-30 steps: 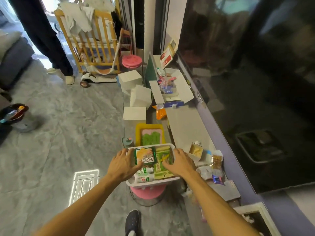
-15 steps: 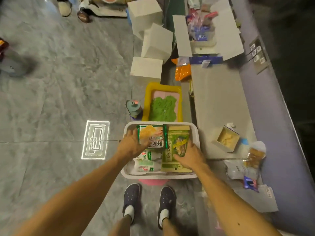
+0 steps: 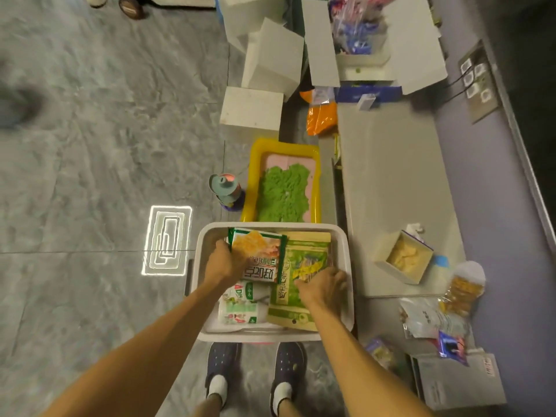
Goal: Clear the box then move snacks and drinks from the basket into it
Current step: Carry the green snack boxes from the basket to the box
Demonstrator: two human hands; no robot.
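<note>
A white basket point(image 3: 207, 236) stands in front of my feet. It holds an orange-and-green snack pack point(image 3: 258, 251), a green snack bag point(image 3: 304, 260) and white-green drink bottles point(image 3: 240, 308). My left hand point(image 3: 224, 263) grips the left edge of the orange pack. My right hand point(image 3: 325, 285) lies on the green bag, fingers curled over its right side. A small open white box point(image 3: 383, 263) with pale yellow contents sits on the grey bench point(image 3: 391, 176) to the right.
Beyond the basket lies a yellow tray point(image 3: 255, 152) with green sand, a small teal bottle point(image 3: 225, 188) to its left. White cartons point(image 3: 252, 108) and a large open box point(image 3: 415, 55) stand farther off. Loose snack bags point(image 3: 463, 287) lie at the right.
The view has tilted down over the basket. Both hands went from the basket's rim onto the packs inside, the left taking the orange pack, the right the green bag.
</note>
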